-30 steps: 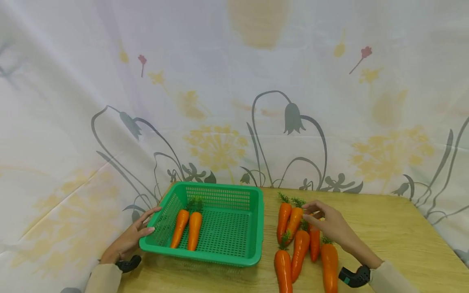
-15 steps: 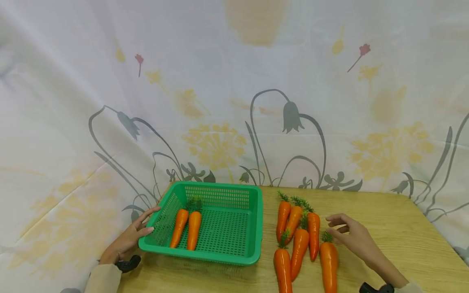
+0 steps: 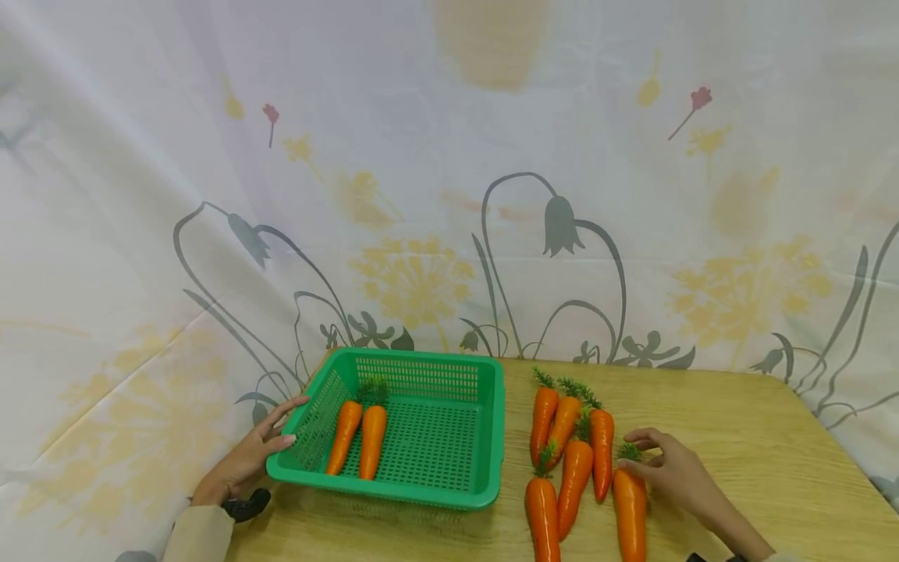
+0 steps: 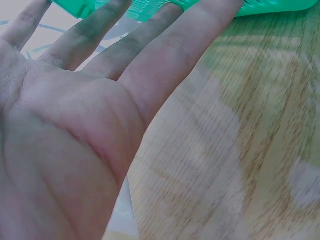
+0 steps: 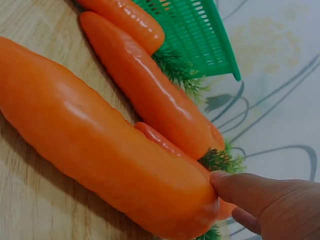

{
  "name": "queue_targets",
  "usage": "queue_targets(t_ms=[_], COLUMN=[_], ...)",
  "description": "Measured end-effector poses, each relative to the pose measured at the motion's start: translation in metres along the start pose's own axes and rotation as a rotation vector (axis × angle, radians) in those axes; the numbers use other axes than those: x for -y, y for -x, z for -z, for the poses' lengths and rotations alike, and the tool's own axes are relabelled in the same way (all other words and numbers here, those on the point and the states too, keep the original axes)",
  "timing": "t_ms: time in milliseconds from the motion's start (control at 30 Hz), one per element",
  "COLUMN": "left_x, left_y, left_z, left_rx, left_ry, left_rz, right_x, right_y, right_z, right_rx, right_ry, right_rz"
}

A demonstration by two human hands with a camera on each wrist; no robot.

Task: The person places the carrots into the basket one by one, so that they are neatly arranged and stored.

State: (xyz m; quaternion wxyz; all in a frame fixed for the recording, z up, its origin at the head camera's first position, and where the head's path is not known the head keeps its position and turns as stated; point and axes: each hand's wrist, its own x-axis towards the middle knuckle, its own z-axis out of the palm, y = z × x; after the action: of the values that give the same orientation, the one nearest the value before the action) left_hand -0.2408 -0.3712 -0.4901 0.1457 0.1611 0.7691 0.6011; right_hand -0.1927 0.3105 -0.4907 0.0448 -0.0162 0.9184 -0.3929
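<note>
In the head view my left hand (image 3: 242, 457) rests against the left rim of a green plastic basket (image 3: 492, 437), its fingers extended; the left wrist view shows them straight at the basket's side. Two carrots (image 3: 374, 441) with leafy tops lie inside the basket. My right hand (image 3: 677, 476) is at the top of the rightmost carrot (image 3: 631, 515) on the table. Its thumb touches the carrot's thick end in the right wrist view, while the fingers spread over the green leaves, parted from the thumb. That carrot (image 5: 100, 140) lies flat on the wood.
Several more carrots (image 3: 576, 476) lie in a cluster between the basket and my right hand, leaves mostly pointing away. A wooden table (image 3: 758, 437) carries everything. Behind it hangs a white cloth (image 3: 421, 156) printed with flowers.
My right hand has moved away from the upper carrots, out to the right, then down to the rightmost carrot's top. The carrot it left lies among the others. My left hand stays at the basket.
</note>
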Motion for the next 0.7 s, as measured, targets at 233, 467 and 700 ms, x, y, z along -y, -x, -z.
queue_targets(t_ms=[233, 467, 700], left_x=[0.0, 0.001, 0.003], left_y=[0.0, -0.001, -0.001], left_z=[-0.001, 0.0, 0.002], left_rx=[-0.012, -0.012, 0.003], left_ry=[-0.008, 0.007, 0.044], left_rz=[0.007, 0.016, 0.013], right_x=[0.0, 0.003, 0.01], right_y=[0.001, 0.008, 0.017], right_z=[-0.004, -0.006, -0.01], right_rx=[0.021, 0.056, 0.138], right_ry=[0.017, 0.01, -0.024], right_rz=[0.007, -0.03, -0.098])
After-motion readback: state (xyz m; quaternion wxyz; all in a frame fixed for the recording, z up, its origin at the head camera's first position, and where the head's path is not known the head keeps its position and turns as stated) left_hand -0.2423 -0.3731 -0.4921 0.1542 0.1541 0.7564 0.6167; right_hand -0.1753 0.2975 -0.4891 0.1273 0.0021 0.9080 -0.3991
